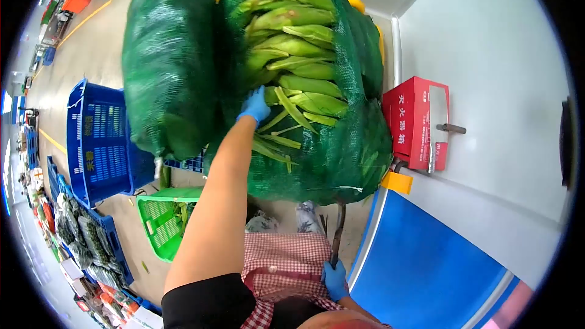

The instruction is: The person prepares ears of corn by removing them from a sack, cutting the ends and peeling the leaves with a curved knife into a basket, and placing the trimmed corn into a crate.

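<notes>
Many green-husked ears of corn lie stacked in an opened green mesh sack. My left hand, in a blue glove, reaches to the lower left of the stack. Its fingers are closed on the end of an ear of corn, and loose husk leaves lie just below it. Low on the right, beside the checked apron, my right hand, also gloved in blue, is wrapped round a long dark rod-like tool pointing up towards the sack's lower edge.
Another full green sack stands to the left. Below it are a blue crate and a green basket with leaves inside. On the right are a red box and a blue panel against a pale wall.
</notes>
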Demonstrator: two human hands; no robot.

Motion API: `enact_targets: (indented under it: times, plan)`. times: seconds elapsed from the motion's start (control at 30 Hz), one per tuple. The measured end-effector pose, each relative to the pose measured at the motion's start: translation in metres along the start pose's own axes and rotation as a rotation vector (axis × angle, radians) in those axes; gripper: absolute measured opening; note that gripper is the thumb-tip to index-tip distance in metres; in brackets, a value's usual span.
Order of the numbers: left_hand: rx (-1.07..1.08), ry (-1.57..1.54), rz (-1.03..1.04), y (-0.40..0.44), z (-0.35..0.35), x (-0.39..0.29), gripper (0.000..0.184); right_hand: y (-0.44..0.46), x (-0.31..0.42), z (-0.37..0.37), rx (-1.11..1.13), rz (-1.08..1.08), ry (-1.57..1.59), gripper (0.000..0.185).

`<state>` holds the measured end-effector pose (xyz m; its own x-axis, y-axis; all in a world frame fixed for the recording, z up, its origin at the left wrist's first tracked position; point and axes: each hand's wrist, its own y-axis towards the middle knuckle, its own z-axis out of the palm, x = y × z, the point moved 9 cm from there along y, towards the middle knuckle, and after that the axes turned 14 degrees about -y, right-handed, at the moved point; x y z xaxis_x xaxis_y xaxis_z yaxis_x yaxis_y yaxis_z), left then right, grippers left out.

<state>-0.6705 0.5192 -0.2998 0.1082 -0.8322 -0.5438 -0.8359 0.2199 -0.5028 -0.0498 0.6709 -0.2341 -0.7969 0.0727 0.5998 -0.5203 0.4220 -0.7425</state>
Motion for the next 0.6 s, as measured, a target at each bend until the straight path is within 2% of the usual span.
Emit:
enact_targets:
  times: [0.07,0.1,0.17,0.23,0.3,0.33,0.37,0.4,0.43,0.47,0.5,0.6]
  plan:
    - [-0.090,0.072,-0.010,0.036,0.017,0.030,0.069,-0.006,-0.004,-0.003,-0.018,0.121,0.145,0.008]
    - [-0.117,0.192,-0.042,0.043,0.026,0.036,0.066,-0.006,-0.007,-0.006,-0.039,0.112,0.009,0.007]
    - [-0.186,0.433,-0.111,0.016,0.000,0.007,0.061,-0.008,-0.002,-0.005,-0.041,0.130,-0.098,0.007]
    - [-0.078,0.401,-0.203,0.009,0.017,0.026,0.057,-0.016,0.023,-0.005,-0.009,0.185,-0.049,0.007]
    - [-0.164,0.336,-0.209,-0.015,0.011,0.027,0.064,-0.012,0.026,-0.001,-0.017,0.151,-0.041,0.007]
    - [-0.234,0.156,-0.174,-0.060,-0.007,0.003,0.080,-0.015,0.025,0.002,-0.023,0.138,-0.038,0.008]
    - [-0.252,0.004,-0.149,-0.056,0.008,0.032,0.092,-0.016,0.025,0.003,-0.034,0.117,-0.028,0.008]
    - [-0.169,-0.180,-0.072,-0.061,0.016,0.047,0.089,-0.017,0.023,0.005,-0.044,0.095,-0.020,0.008]
    - [-0.169,-0.314,-0.066,-0.096,-0.004,0.029,0.086,-0.018,0.021,0.008,-0.051,0.072,-0.011,0.008]
    - [-0.177,-0.374,0.034,-0.133,-0.029,0.007,0.082,-0.018,0.022,0.011,-0.068,0.007,-0.127,0.008]
    - [-0.247,-0.535,0.221,-0.158,-0.043,0.006,0.082,-0.019,0.020,0.013,-0.084,-0.057,-0.244,0.008]
    - [-0.311,-1.008,0.400,-0.256,-0.110,-0.011,0.085,-0.017,0.037,0.030,-0.083,-0.322,-0.423,0.009]
